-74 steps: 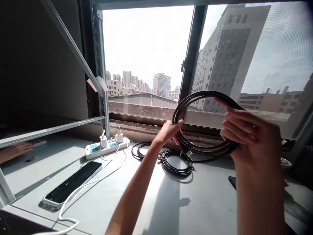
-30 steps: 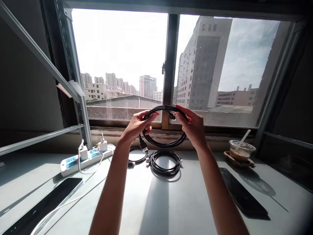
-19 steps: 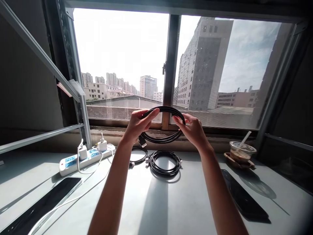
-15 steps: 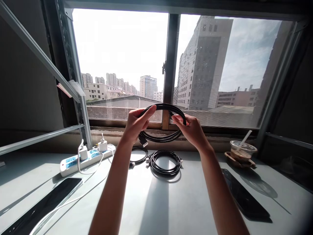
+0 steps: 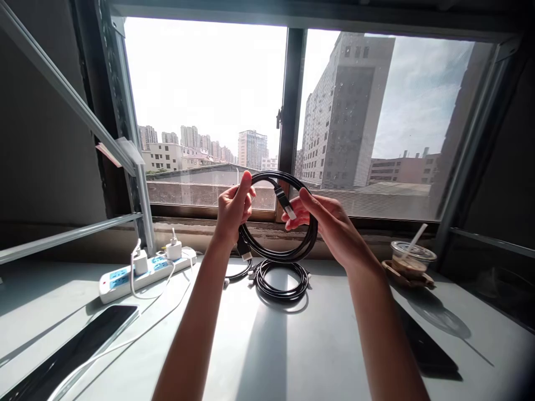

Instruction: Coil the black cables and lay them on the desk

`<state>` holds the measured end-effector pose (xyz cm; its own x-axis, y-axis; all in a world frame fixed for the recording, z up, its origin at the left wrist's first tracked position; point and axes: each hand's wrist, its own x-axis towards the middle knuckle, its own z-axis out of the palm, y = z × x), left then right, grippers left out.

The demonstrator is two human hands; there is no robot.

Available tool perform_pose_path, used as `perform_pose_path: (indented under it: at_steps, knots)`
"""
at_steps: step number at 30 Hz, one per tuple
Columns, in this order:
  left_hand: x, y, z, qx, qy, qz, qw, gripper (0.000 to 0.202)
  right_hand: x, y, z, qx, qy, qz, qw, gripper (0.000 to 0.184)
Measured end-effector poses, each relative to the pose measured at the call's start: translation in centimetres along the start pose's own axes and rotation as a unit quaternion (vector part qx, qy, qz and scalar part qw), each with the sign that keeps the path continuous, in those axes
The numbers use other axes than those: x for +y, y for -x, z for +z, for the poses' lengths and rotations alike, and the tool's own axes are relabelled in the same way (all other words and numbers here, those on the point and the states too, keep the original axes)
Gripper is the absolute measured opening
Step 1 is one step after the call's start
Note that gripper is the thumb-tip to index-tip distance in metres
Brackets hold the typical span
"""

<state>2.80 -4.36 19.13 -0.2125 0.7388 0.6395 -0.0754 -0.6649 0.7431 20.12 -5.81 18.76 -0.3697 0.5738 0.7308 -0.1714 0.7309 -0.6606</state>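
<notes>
A coiled black cable [image 5: 278, 256] is held up above the table, its loop facing me. My left hand [image 5: 235, 209] is closed around the coil's left side, thumb pointing up. On the right side, my right hand [image 5: 324, 220] grips the coil between thumb and fingers. One plug [image 5: 285, 201] with a bright metal end hangs inside the loop, close to my right fingertips. Another plug [image 5: 243, 248] dangles below my left hand. Beneath, a second coiled black cable [image 5: 282, 281] lies on the table, and beside it a further black cable [image 5: 239, 274] is partly hidden by my left arm.
A white power strip [image 5: 146, 273] with two chargers and white cords sits at the left. One phone [image 5: 79, 351] lies front left; a dark flat device [image 5: 430, 345] is partly behind my right forearm. A drink cup [image 5: 412, 259] stands back right, before the window [image 5: 209, 100].
The held coil has tipped to face me more fully and sits slightly lower at its bottom edge. The upper plug has swung into view inside the loop. My right hand has shifted around the coil.
</notes>
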Motion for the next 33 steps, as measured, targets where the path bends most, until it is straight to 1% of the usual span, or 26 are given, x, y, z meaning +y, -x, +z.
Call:
perform_pose_path:
  at_steps: [4,6,8,11,13,16,18,20,25,28,31,33]
  knots:
    - [-0.7,-0.3,-0.1,0.008,0.033,-0.052,0.998,0.049,0.1,0.0,-0.3,0.007,0.032,-0.014,0.999,0.045]
    - [-0.8,-0.4,-0.1,0.008,0.051,-0.073,0.996,0.050,0.2,0.0,-0.3,0.015,0.076,-0.028,0.997,0.038]
    - [-0.8,-0.5,-0.2,0.007,0.062,-0.086,0.994,0.051,0.5,-0.1,-0.3,0.039,0.144,-0.046,0.988,0.030]
    - [-0.7,-0.5,-0.4,0.006,0.064,-0.089,0.994,0.053,1.4,-0.3,-0.3,0.107,0.262,-0.065,0.957,0.026]
    - [-0.8,-0.6,-0.5,0.009,0.058,-0.089,0.994,0.055,2.3,-0.6,-0.4,0.141,0.308,-0.072,0.938,0.032]
    - [-0.8,-0.6,-0.4,0.009,0.046,-0.093,0.995,0.058,3.5,-1.0,-0.8,0.160,0.341,-0.095,0.922,0.048]
    - [-0.6,-0.5,-0.2,0.000,0.039,-0.097,0.995,0.058,4.1,-1.2,-1.0,0.165,0.368,-0.120,0.907,0.047]
    - [-0.4,-0.3,0.2,-0.008,0.037,-0.102,0.994,0.058,4.4,-1.2,-1.2,0.181,0.398,-0.133,0.889,0.040]
    - [0.3,0.3,1.1,-0.034,0.058,-0.119,0.991,0.055,4.6,-1.1,-1.5,0.240,0.474,-0.116,0.839,0.029]
    - [0.6,0.7,1.8,-0.058,0.100,-0.154,0.981,0.050,4.9,-1.1,-1.5,0.257,0.516,-0.096,0.811,0.031]
    - [0.8,1.2,2.5,-0.093,0.147,-0.188,0.967,0.047,5.8,-1.2,-1.2,0.264,0.528,-0.072,0.804,0.040]
    - [0.8,1.5,3.0,-0.110,0.164,-0.200,0.960,0.046,6.5,-1.3,-1.1,0.270,0.525,-0.061,0.804,0.039]
